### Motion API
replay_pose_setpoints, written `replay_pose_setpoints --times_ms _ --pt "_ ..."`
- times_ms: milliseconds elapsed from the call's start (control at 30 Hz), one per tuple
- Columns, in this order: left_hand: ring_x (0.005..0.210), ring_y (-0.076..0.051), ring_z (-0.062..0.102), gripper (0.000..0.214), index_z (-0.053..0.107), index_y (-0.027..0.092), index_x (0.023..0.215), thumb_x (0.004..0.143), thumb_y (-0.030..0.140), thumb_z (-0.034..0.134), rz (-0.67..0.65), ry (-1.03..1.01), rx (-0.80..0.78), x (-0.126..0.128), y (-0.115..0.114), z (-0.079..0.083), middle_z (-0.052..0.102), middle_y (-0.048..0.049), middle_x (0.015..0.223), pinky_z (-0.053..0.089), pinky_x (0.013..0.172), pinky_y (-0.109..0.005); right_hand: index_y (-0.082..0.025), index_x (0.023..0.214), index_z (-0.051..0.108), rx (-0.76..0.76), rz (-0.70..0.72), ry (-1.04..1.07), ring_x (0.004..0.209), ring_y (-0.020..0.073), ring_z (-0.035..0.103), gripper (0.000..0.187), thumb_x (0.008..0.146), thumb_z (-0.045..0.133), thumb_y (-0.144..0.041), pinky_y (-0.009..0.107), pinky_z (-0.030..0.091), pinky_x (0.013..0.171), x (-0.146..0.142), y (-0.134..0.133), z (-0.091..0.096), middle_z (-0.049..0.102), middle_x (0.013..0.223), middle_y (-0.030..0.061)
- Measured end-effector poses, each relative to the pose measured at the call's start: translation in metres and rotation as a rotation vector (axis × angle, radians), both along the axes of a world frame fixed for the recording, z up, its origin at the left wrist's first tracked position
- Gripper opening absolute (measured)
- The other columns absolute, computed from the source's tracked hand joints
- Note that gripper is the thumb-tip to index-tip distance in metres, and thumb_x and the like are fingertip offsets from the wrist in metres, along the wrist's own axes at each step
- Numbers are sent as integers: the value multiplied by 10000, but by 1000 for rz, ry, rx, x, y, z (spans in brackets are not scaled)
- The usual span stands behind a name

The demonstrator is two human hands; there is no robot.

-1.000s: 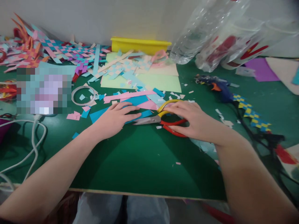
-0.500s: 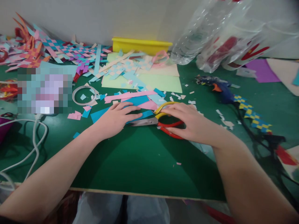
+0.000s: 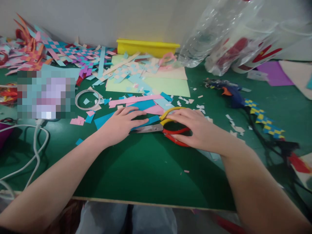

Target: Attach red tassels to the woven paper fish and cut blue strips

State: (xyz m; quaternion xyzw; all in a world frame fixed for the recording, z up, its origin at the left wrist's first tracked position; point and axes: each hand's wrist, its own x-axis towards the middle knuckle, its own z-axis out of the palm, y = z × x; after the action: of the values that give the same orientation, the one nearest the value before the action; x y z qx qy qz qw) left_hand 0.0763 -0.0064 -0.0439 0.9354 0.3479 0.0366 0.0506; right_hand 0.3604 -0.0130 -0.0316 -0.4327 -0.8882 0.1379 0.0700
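Note:
My left hand (image 3: 120,125) holds down a blue sheet of paper (image 3: 102,120), its fingers curved over it and its thumb on a narrow blue strip (image 3: 154,120). My right hand (image 3: 195,125) grips a pair of scissors (image 3: 156,128) by its red and yellow handles. The blades point left along the near edge of the blue paper. Their tips are hidden by my left hand. Behind my fingers lie a pink paper strip (image 3: 136,100) and another piece of blue paper (image 3: 145,104).
Paper scraps and woven strips (image 3: 73,53) cover the back left. A tape roll (image 3: 87,99), a blurred-out device (image 3: 48,94) and a white cable (image 3: 36,146) lie left. A yellow tray (image 3: 147,48) and bagged cups (image 3: 258,48) stand behind. A blue glue gun (image 3: 235,97) lies right.
My right hand and the scissors have shifted slightly left, with the blades reaching further along the blue paper. My left hand stays in place.

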Motion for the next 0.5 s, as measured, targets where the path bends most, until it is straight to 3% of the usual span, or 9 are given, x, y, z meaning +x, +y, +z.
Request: replay_pose_setpoints --times_ms 167,300,433,500 --pt "1283 -237 442 533 459 202 1366 873 6 410 34 -112 88 2 -1 5 528 -82 1371 367 1042 -456 -286 1236 547 -21 -21 24 1182 319 515 457 850 518 -528 503 405 975 5 2 1 559 1266 90" --pt "1163 -208 540 330 596 189 1205 965 139 375 25 -257 130 -4 3 8 641 -66 1199 406 1002 -416 -291 1231 556 -19 -41 27 1197 332 513 461 827 535 -512 518 403 981 16 5 0 555 1290 83" --pt "1229 -237 486 314 593 207 1217 950 148 438 -23 -169 73 -9 5 7 596 -77 1263 408 989 -429 -294 1247 546 -6 -71 7 1207 353 505 489 797 563 -485 554 387 990 26 8 -2 546 1311 81" --pt "1297 -264 413 412 544 238 1285 901 94 507 -38 -75 45 -10 5 6 525 -81 1351 387 1005 -449 -301 1255 535 -3 -78 6 1216 356 499 503 786 579 -475 563 383 994 28 8 -2 546 1315 78"
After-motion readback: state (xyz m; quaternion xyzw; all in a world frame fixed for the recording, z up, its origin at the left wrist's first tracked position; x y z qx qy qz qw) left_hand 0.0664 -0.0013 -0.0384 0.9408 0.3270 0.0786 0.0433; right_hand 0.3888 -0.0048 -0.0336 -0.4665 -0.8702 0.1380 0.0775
